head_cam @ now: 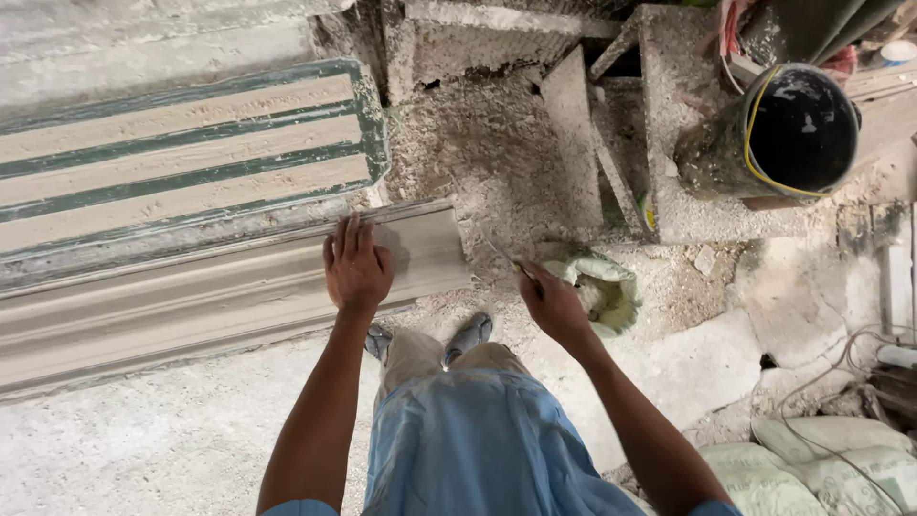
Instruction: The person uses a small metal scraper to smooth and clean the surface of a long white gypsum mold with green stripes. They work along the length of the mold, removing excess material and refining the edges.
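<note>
Head view: pressing left hand (356, 268) flat, fingers spread, gripping nothing, on the grey moulded cornice (229, 296) near its end; pinching a thin tool (506, 256) in closed right hand (552, 304), just beside a small sack (602, 287).

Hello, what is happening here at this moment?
A person stands over a long grey plaster moulding strip lying on a dusty floor. The left hand rests flat on its end. The right hand holds a thin metal tool, apart from the strip. A black round bucket sits on a dusty block at upper right.
</note>
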